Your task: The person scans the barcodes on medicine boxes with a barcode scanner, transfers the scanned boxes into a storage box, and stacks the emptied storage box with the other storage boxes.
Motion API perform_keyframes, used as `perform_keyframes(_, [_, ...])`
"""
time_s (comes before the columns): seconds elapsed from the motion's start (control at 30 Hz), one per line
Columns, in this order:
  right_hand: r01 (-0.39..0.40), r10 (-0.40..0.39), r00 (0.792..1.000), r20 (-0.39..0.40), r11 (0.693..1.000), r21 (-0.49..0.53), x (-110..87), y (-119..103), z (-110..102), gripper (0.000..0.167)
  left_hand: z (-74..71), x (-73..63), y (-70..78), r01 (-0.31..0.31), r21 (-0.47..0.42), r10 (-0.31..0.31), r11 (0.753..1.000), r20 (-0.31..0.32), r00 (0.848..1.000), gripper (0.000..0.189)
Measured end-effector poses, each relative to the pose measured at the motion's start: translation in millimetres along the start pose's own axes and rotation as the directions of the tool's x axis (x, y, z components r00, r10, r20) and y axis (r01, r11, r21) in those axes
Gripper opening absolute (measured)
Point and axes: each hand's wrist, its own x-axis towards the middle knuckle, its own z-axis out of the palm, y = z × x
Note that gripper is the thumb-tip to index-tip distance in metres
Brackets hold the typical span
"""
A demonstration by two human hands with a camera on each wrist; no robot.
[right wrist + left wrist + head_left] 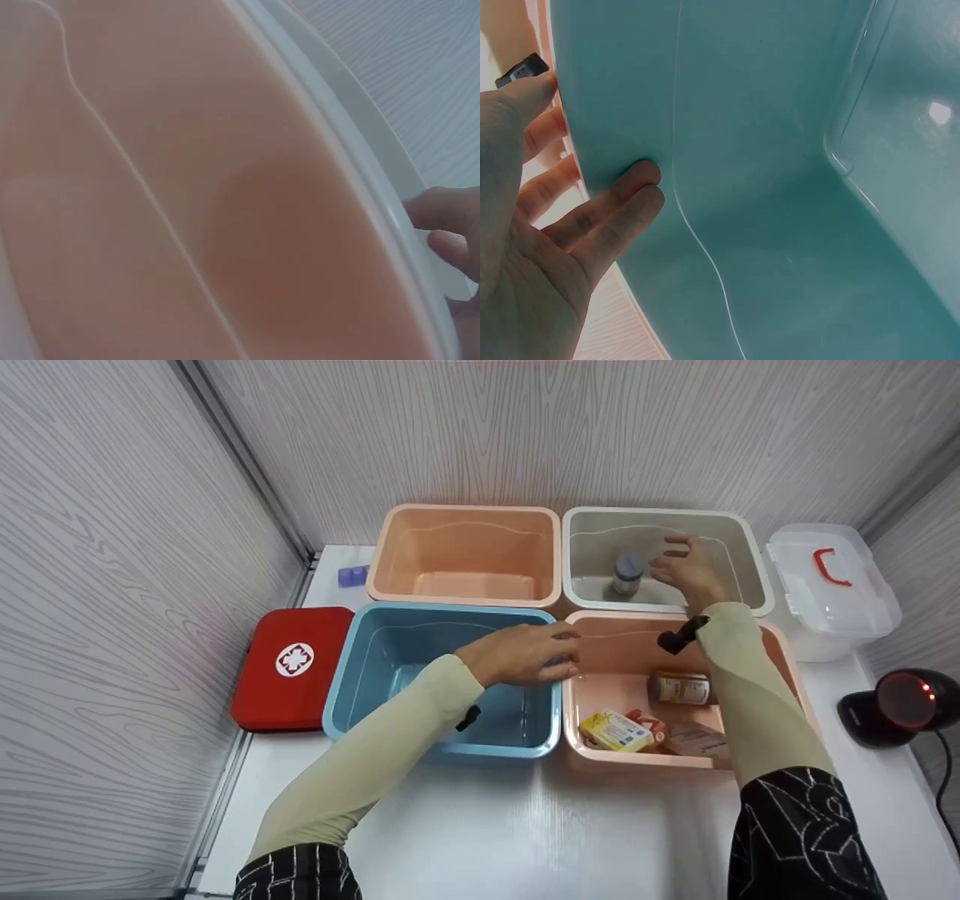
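Note:
My left hand [523,654] reaches over the right side of the blue bin [442,748], holding nothing. In the left wrist view its fingers [619,225] are loosely extended, two overlapping the bin's inner wall and others past the rim. My right hand [690,575] is over the grey-white bin [660,514] at the back right, fingers apart and nothing between them. Just left of those fingers, a small clear jar with a blue-grey lid [628,574] stands upright inside that bin. The right wrist view catches only part of the right hand [454,240] at a pale rim.
The front pink bin [600,652] holds a brown labelled bottle [681,688], a yellow box [616,731] and other packets. Behind the blue bin stands another pink bin [465,510]. Around them are a red first-aid case [292,690], purple cubes [352,577], a lidded clear box [840,585] and a black scanner-like device [900,705].

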Motion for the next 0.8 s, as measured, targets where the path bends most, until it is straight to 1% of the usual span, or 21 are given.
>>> perform_keyframes(0.03, [0.017,-0.016,0.999,-0.035,0.999,0.029,1.6,2.2,-0.8,0.070,0.1,-0.5,-0.2,0.000,-0.004,0.000,1.000,-0.002,1.000,0.037])
perform_keyframes(0.1, [0.076,-0.069,0.994,-0.080,0.994,0.079,2.8,6.3,-1.5,0.064,0.3,-1.3,-0.7,-0.004,-0.011,0.004,1.000,-0.003,1.000,0.036])
perform_keyframes(0.13, [0.109,-0.101,0.991,-0.088,0.990,0.094,1.4,7.8,-1.8,0.061,0.4,-1.7,-0.9,-0.006,-0.015,0.006,1.000,-0.002,1.000,0.036])
perform_keyframes(0.2, [0.184,-0.176,0.982,-0.074,0.976,0.117,-4.7,8.9,-1.9,0.052,0.6,-2.4,-0.9,-0.009,-0.020,0.009,1.000,0.005,1.000,0.037])
perform_keyframes(0.23, [0.219,-0.214,0.976,-0.052,0.968,0.124,-9.4,8.5,-1.1,0.046,0.7,-2.8,-1.0,-0.007,-0.023,0.007,1.000,0.007,1.000,0.037])
perform_keyframes(0.3, [0.278,-0.282,0.959,0.025,0.954,0.112,-21.4,7.2,-0.4,0.036,0.9,-3.7,-1.3,-0.001,-0.024,0.001,1.000,0.011,1.000,0.037])
perform_keyframes(0.37, [0.323,-0.330,0.936,0.126,0.944,0.071,-35.7,5.6,0.1,0.028,1.0,-4.6,-1.8,0.007,-0.023,-0.006,1.000,0.014,1.000,0.037])
perform_keyframes(0.4, [0.338,-0.339,0.922,0.186,0.940,0.040,-43.5,4.8,0.3,0.025,0.8,-5.2,-2.2,0.011,-0.023,-0.011,1.000,0.014,1.000,0.037])
perform_keyframes(0.43, [0.349,-0.340,0.904,0.258,0.937,0.014,-51.0,4.1,0.1,0.025,0.7,-5.7,-2.7,0.014,-0.019,-0.014,1.000,0.013,1.000,0.037])
perform_keyframes(0.47, [0.354,-0.327,0.886,0.328,0.935,-0.024,-58.1,3.8,0.1,0.025,0.3,-6.3,-3.3,0.015,-0.016,-0.015,1.000,0.014,1.000,0.037])
perform_keyframes(0.5, [0.360,-0.307,0.864,0.399,0.931,-0.064,-64.5,3.8,0.3,0.027,0.0,-6.8,-4.0,0.016,-0.013,-0.016,1.000,0.015,1.000,0.037])
perform_keyframes(0.53, [0.373,-0.279,0.838,0.470,0.920,-0.119,-70.3,4.1,0.6,0.028,-0.5,-7.3,-4.5,0.017,-0.012,-0.017,1.000,0.014,1.000,0.038])
perform_keyframes(0.57, [0.384,-0.239,0.809,0.538,0.907,-0.174,-75.7,4.6,0.9,0.030,-1.1,-7.5,-5.1,0.017,-0.011,-0.017,1.000,0.014,1.000,0.038])
perform_keyframes(0.63, [0.410,-0.144,0.750,0.645,0.867,-0.283,-83.8,7.1,3.2,0.034,-1.9,-7.9,-6.5,0.015,-0.006,-0.015,1.000,0.013,1.000,0.038])
perform_keyframes(0.67, [0.420,-0.088,0.731,0.676,0.840,-0.345,-86.8,9.2,5.0,0.035,-2.5,-8.1,-7.1,0.017,-0.005,-0.017,1.000,0.014,1.000,0.038])
perform_keyframes(0.7, [0.434,-0.035,0.705,0.708,0.812,-0.391,-88.7,11.7,7.3,0.036,-3.0,-8.1,-7.7,0.020,-0.006,-0.020,1.000,0.015,1.000,0.039])
perform_keyframes(0.8, [0.446,0.132,0.652,0.747,0.730,-0.518,-91.1,22.4,16.5,0.040,-3.4,-7.1,-9.0,0.025,-0.008,-0.025,1.000,0.018,1.000,0.039])
